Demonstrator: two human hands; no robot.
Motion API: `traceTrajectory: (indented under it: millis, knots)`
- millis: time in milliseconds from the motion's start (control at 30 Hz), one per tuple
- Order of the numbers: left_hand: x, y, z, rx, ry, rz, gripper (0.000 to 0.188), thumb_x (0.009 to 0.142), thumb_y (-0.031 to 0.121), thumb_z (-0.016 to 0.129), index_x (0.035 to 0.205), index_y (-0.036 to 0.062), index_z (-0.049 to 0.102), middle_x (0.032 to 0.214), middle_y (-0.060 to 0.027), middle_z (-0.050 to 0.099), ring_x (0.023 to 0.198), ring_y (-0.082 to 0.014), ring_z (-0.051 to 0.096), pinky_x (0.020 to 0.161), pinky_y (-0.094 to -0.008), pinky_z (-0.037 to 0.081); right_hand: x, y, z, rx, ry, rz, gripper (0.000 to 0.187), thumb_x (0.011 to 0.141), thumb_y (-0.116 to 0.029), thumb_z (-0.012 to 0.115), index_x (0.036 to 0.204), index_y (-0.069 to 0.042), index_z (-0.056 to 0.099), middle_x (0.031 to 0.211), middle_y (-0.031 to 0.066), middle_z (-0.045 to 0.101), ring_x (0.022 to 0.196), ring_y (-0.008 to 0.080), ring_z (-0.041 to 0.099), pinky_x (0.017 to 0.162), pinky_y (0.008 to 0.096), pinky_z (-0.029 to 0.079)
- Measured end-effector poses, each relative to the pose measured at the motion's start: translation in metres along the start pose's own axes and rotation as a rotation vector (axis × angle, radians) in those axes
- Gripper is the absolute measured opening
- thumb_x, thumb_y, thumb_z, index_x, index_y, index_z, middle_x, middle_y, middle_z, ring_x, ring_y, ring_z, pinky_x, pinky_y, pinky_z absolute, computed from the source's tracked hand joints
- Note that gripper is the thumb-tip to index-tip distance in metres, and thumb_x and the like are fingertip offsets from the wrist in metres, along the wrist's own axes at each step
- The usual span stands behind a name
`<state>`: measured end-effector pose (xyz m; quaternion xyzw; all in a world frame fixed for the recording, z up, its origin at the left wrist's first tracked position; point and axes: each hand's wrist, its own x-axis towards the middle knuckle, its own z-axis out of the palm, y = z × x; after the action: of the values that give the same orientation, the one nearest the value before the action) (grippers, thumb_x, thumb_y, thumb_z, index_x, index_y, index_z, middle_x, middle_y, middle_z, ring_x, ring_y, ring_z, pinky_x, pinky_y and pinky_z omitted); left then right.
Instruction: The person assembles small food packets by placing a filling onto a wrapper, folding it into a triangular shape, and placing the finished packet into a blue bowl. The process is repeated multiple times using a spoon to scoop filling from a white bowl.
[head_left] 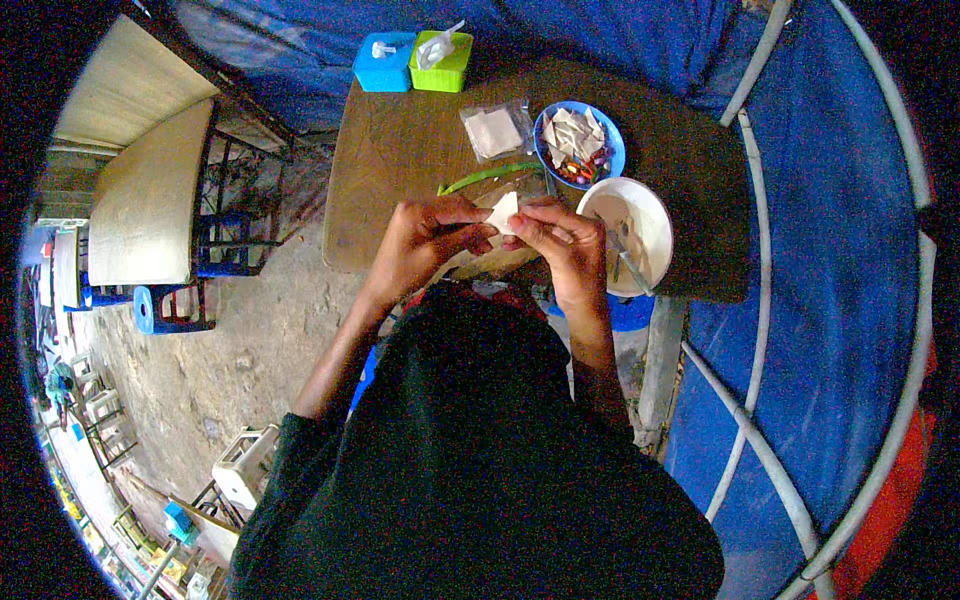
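A person in a dark garment [450, 450] holds a small white piece [504, 211] at the near side of a brown tabletop [385, 170], the left hand [428, 235] and right hand [568, 245] each closed in a narrow grip on it, fingertips to thumbs. Any lettering on the clear packet [493, 132] of pale square sheets beyond the hands is too small to make out. The tabletop, brown and wood-toned, stands against a blue tarp [820, 260] strung on pale poles [760, 280], over a stained concrete floor [275, 355]. At the far edge sit a blue box [383, 65] and a green box [440, 76], side by side, white tissue [440, 44] rising from the green one. A long green strip [488, 177] lies just past the hands. To the right, a blue bowl [619, 150] holds white pieces with red and purple bits; nearer, a white bowl [660, 230] carries a greyish mix and a spoon [632, 268], crowding the right hand. Brown surface runs from the left hand to the left edge; beyond it, floor stretches toward a second table [150, 210] and a blue stool [146, 310].
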<state>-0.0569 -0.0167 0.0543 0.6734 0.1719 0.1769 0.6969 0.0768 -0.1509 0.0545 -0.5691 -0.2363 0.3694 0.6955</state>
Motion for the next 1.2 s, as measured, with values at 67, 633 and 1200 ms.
traceTrajectory:
  millis: [67,633,1200]
  knots:
    - [-0.001,-0.001,0.001,-0.074,0.038,-0.065,0.014,0.086,0.004,0.063,0.096,-0.0052,0.066,0.085,-0.0099,0.067,0.072,-0.0157,0.064,0.066,-0.0271,0.052,-0.001,0.002,0.001,0.034,0.014,-0.001,0.02,0.08,-0.008,0.07,0.096,0.004,0.067,0.09,0.01,0.068,0.074,0.0192,0.066,0.069,0.0303,0.056]
    - [0.008,-0.018,0.023,-0.251,0.195,-0.254,0.013,0.083,0.006,0.067,0.092,-0.0034,0.068,0.081,-0.0092,0.069,0.07,-0.0155,0.066,0.067,-0.0267,0.053,-0.003,0.007,-0.025,-0.277,-0.018,-0.093,0.017,0.087,-0.003,0.062,0.101,0.006,0.066,0.091,0.0112,0.067,0.08,0.0154,0.064,0.071,0.0251,0.053]
    - [0.038,-0.03,0.079,-0.225,0.222,-0.242,0.013,0.084,0.006,0.066,0.092,-0.0033,0.069,0.086,-0.0104,0.069,0.071,-0.016,0.066,0.068,-0.0271,0.053,-0.008,0.001,-0.061,-0.374,0.116,-0.15,0.023,0.086,-0.013,0.066,0.1,0.006,0.065,0.095,0.011,0.066,0.086,0.0165,0.065,0.075,0.0272,0.052]
